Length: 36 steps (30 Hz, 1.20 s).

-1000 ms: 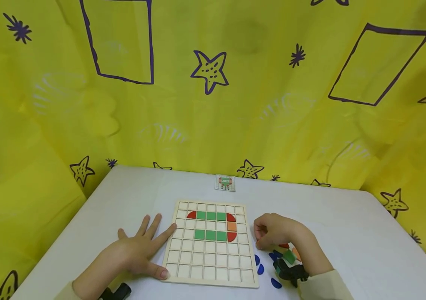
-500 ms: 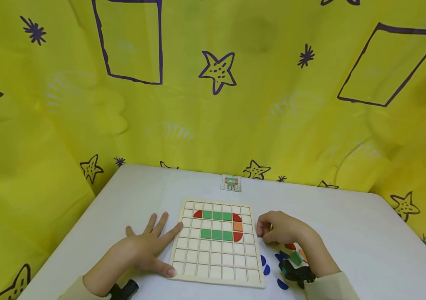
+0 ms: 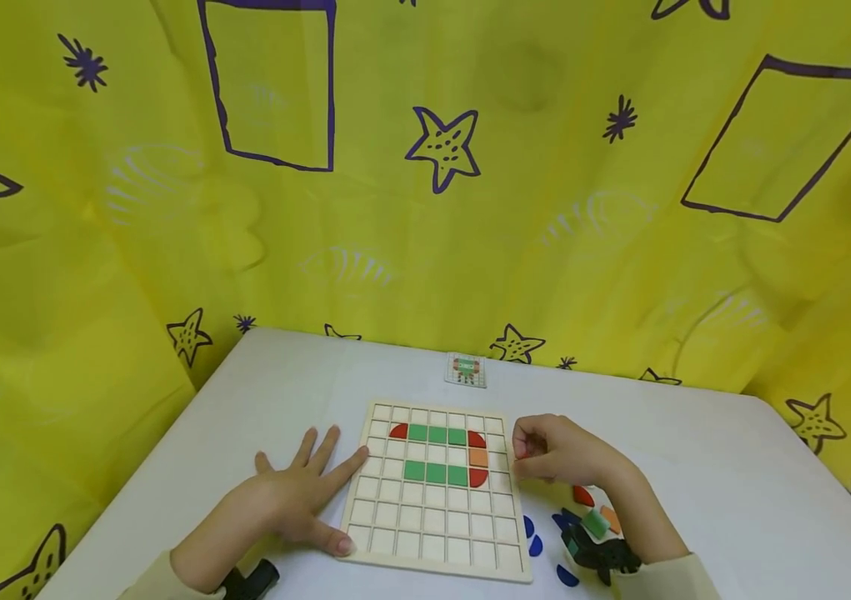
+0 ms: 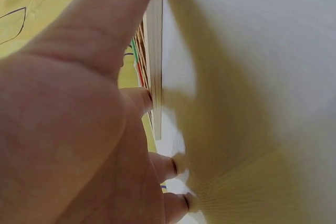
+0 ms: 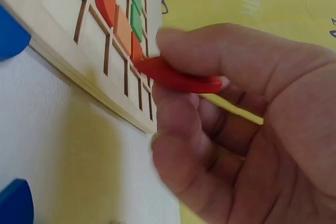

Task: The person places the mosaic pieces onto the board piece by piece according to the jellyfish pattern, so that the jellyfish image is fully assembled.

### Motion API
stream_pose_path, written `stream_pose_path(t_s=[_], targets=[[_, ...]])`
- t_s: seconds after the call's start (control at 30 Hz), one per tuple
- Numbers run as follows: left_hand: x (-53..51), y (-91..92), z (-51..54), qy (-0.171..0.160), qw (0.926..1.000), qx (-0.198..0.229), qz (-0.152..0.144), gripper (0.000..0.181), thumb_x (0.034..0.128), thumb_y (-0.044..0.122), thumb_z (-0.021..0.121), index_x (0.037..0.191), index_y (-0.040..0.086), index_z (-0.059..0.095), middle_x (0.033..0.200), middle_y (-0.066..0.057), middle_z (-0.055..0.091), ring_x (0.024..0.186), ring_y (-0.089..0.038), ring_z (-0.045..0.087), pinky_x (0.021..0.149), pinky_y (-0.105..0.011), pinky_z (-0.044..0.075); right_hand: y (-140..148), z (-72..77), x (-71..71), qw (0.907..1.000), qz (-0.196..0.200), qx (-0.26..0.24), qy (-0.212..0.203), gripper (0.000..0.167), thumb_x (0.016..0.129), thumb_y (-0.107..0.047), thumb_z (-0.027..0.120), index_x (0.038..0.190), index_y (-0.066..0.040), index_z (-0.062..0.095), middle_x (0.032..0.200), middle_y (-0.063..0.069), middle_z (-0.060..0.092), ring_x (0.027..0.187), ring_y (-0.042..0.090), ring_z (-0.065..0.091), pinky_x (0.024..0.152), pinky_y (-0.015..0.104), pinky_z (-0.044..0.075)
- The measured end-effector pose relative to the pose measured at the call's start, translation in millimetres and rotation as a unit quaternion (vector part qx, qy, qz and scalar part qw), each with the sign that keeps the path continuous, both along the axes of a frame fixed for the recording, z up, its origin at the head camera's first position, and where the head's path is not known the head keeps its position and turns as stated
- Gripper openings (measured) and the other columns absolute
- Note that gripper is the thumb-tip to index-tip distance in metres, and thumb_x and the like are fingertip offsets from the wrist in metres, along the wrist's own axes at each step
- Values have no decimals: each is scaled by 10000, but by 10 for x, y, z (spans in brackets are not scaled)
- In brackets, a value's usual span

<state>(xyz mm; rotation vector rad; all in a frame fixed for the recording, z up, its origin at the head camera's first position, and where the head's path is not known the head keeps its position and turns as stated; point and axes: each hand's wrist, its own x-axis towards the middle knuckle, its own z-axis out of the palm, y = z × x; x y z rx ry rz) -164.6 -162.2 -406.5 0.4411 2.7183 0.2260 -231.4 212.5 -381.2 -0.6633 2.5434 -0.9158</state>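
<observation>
A wooden grid board point(image 3: 433, 518) lies on the table with green tiles point(image 3: 436, 473), red curved pieces point(image 3: 478, 477) and an orange square point(image 3: 478, 457) in its cells. My left hand point(image 3: 297, 497) is spread at the board's left edge, thumb on the near corner and a fingertip on the side. At the board's right edge, my right hand point(image 3: 563, 450) pinches a red curved piece point(image 5: 181, 78) between thumb and fingers, plainest in the right wrist view. The left wrist view shows the left palm point(image 4: 63, 129) beside the board's edge point(image 4: 153, 51).
Beyond the board lies a small pattern card point(image 3: 466, 370). Right of the board are blue pieces point(image 3: 567, 575), a red piece point(image 3: 583, 496), a green tile point(image 3: 595, 523) and an orange piece point(image 3: 610, 518), some near the right wrist's black camera point(image 3: 601, 554). A yellow patterned curtain point(image 3: 470, 250) surrounds the table.
The right hand has risen slightly and come closer to the board's right edge, and a bit of red now shows at its fingertips. The left hand keeps its place; the head view has shifted.
</observation>
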Motion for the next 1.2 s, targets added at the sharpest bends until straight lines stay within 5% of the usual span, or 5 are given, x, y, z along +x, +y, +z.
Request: stream_pose_path(t_s=[0.2, 0.47, 0.7, 0.83, 1.2], targets=[[28, -29, -22, -59, 10000, 39, 49, 1148, 645, 740, 735, 1589, 350, 209, 1670, -184, 61, 1510, -484, 2, 891, -914, 52, -87, -39, 21, 9995, 104, -297, 58, 151, 871, -98, 741, 880, -80, 592, 745, 34, 552, 575, 149, 531, 511, 286, 493], [64, -42, -51, -91, 9999, 33, 31, 1143, 655, 750, 720, 1591, 344, 204, 1670, -182, 56, 1511, -481, 6, 897, -912, 56, -192, -110, 11, 9970, 410, -633, 191, 41, 935, -152, 686, 975, -150, 681, 884, -15, 669, 805, 164, 608, 691, 286, 520], [44, -13, -30, -28, 10000, -13, -13, 1152, 648, 760, 715, 1592, 341, 204, 1669, -186, 61, 1510, -485, 11, 894, -914, 68, -309, -59, 6, 9952, -8, -949, 242, 151, 915, -199, 727, 992, -93, 653, 877, 49, 630, 772, 218, 579, 508, 305, 512], [15, 9, -4, 21, 10000, -44, -34, 1158, 647, 769, 711, 1592, 342, 198, 1669, -189, 55, 1509, -487, 2, 888, -917, 68, -376, 3, -1, 9936, -260, -1047, 344, 147, 913, -187, 725, 1013, -98, 665, 903, 71, 631, 766, 242, 584, 524, 327, 520], [-6, 14, 6, -92, 9999, -60, 3, 1163, 644, 758, 722, 1593, 347, 190, 1671, -183, 40, 1512, -480, -19, 895, -915, 52, -707, 94, -59, 9908, 182, -1243, 510, 107, 922, -87, 661, 984, -173, 675, 927, 30, 651, 791, 226, 624, 605, 325, 544]])
